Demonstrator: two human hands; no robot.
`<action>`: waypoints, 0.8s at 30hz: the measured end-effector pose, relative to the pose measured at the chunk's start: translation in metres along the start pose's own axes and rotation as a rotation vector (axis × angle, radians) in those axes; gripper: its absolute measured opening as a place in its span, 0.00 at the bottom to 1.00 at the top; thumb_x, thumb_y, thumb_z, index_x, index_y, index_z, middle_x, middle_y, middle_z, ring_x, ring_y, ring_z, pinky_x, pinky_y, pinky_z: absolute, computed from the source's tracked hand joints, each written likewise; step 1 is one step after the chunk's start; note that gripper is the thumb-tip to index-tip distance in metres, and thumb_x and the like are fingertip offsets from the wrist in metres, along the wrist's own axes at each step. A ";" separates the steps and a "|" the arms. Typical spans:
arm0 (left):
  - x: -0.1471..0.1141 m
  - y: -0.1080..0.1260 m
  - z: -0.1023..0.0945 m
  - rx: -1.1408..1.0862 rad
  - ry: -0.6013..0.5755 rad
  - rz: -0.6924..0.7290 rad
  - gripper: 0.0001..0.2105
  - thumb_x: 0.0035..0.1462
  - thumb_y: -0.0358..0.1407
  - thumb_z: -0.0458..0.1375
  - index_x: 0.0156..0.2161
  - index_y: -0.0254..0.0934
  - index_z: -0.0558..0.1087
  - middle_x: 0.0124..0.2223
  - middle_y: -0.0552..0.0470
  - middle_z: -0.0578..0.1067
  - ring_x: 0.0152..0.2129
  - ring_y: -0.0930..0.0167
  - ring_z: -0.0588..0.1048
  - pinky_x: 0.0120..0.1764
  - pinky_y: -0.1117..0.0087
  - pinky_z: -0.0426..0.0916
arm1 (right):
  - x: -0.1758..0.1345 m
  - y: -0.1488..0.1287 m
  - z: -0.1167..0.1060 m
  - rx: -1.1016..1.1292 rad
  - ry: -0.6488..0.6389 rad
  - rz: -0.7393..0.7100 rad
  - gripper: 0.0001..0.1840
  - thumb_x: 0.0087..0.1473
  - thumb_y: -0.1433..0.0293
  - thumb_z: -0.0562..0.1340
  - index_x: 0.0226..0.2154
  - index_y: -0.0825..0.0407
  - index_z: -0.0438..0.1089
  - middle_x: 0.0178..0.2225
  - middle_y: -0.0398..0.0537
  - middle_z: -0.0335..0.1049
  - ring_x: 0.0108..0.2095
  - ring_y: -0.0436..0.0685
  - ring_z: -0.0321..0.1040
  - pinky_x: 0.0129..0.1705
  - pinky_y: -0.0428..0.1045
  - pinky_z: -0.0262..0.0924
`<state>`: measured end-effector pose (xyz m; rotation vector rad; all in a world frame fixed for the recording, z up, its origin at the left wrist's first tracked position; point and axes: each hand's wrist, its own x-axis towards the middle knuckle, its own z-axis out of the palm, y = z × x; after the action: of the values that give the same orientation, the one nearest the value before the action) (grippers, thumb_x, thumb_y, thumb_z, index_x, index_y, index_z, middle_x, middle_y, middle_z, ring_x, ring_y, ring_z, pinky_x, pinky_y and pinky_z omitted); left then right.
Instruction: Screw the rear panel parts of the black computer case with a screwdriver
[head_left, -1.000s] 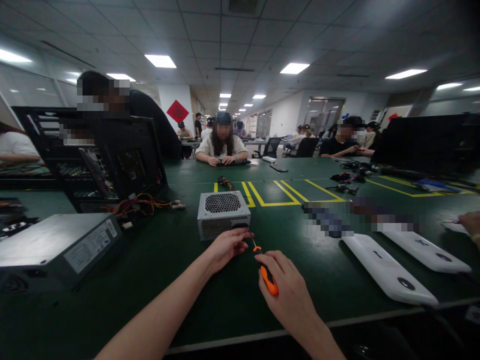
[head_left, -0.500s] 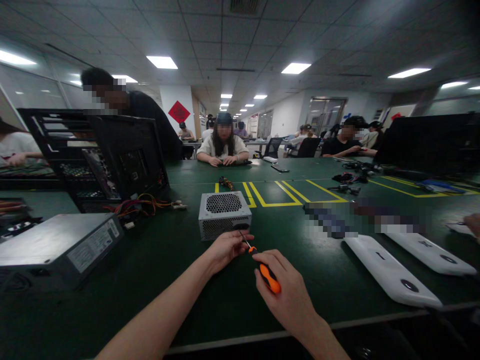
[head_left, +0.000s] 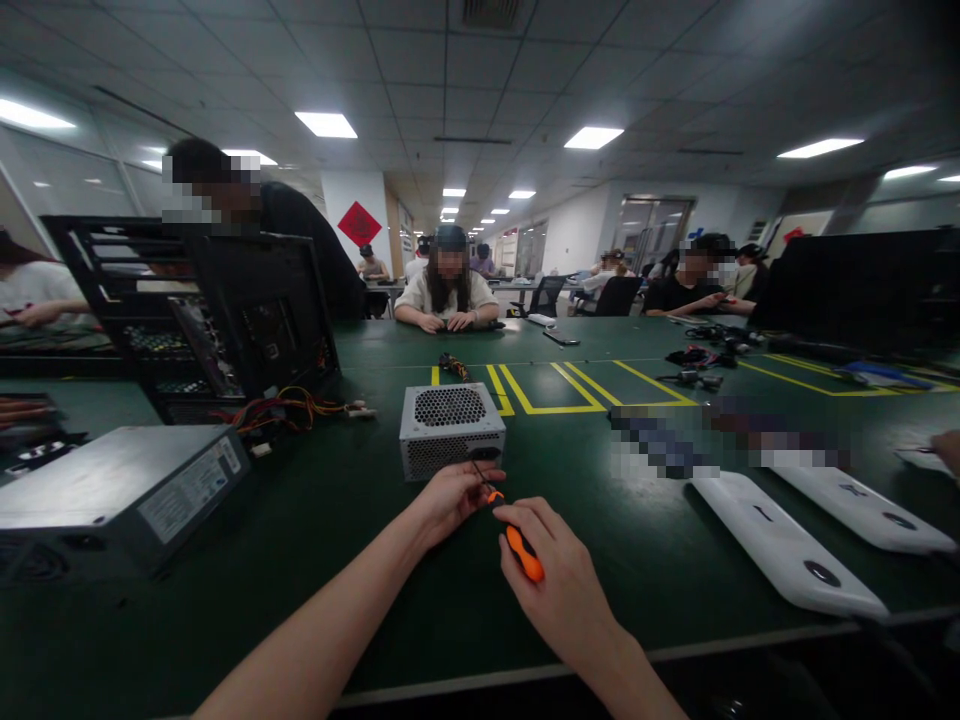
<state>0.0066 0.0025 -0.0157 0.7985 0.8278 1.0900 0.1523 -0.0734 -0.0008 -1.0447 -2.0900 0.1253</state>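
A grey computer power supply sits on the green table in front of me, its round-holed fan grille facing up. My right hand is wrapped round the orange and black handle of a screwdriver. The thin shaft points up and left toward the near face of the power supply, beside a dark socket. Close against that face, my left hand has its fingers drawn together around the shaft's end. Whatever those fingers pinch is too small or hidden to make out.
Left stand an open black computer case, loose cables and another power supply. Two white devices lie at right. Yellow tape marks the green table. Across it a person sits.
My right hand and the screwdriver have shifted slightly left and toward the power supply, the handle now steeper. My left hand stays nearly in place.
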 end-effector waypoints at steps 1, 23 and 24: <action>-0.001 0.001 0.001 -0.002 0.006 -0.005 0.12 0.46 0.21 0.50 0.38 0.27 0.68 0.39 0.40 0.72 0.22 0.78 0.70 0.26 0.78 0.64 | 0.000 0.000 0.000 -0.002 0.004 -0.001 0.15 0.47 0.77 0.52 0.39 0.51 0.61 0.36 0.47 0.60 0.35 0.53 0.60 0.37 0.50 0.58; 0.000 0.001 0.000 -0.049 0.013 -0.022 0.13 0.45 0.20 0.50 0.38 0.26 0.68 0.39 0.40 0.72 0.21 0.79 0.69 0.24 0.79 0.64 | 0.005 -0.016 0.007 -0.230 0.027 -0.072 0.06 0.46 0.75 0.54 0.29 0.51 0.64 0.30 0.48 0.62 0.31 0.54 0.59 0.33 0.50 0.54; 0.000 0.002 0.001 -0.049 0.012 -0.021 0.13 0.45 0.20 0.50 0.38 0.26 0.68 0.39 0.40 0.72 0.21 0.79 0.69 0.24 0.79 0.64 | 0.005 -0.016 0.006 -0.204 0.022 -0.048 0.04 0.47 0.72 0.54 0.29 0.51 0.64 0.29 0.47 0.61 0.31 0.54 0.59 0.33 0.50 0.54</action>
<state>0.0062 0.0027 -0.0139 0.7416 0.8149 1.0928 0.1361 -0.0788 0.0041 -1.1084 -2.1394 -0.1256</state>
